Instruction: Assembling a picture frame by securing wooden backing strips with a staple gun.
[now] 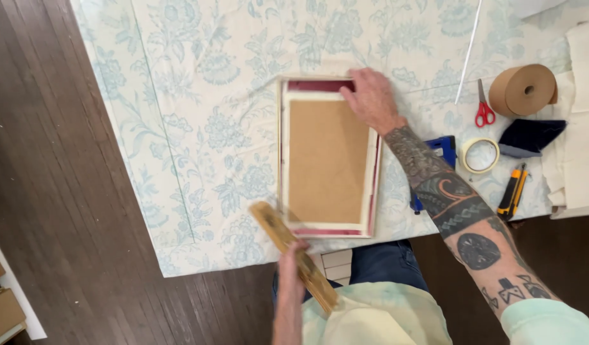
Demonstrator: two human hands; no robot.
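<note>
A picture frame [328, 160] lies face down on the flowered cloth, showing a brown backing board with cream edges and a dark red rim. My right hand [370, 97] rests on its far right corner, fingers pressing the edge. My left hand [293, 271] grips a flat wooden stick [293, 252] that slants from the frame's near left corner back toward my body.
A pale blue flowered cloth [198, 128] covers the table over a dark wood floor. To the right lie red scissors [484, 110], a brown paper tape roll [523, 89], a white tape roll [481, 155], a yellow utility knife [513, 191], a blue tool [442, 150] and a dark blue cloth [530, 136].
</note>
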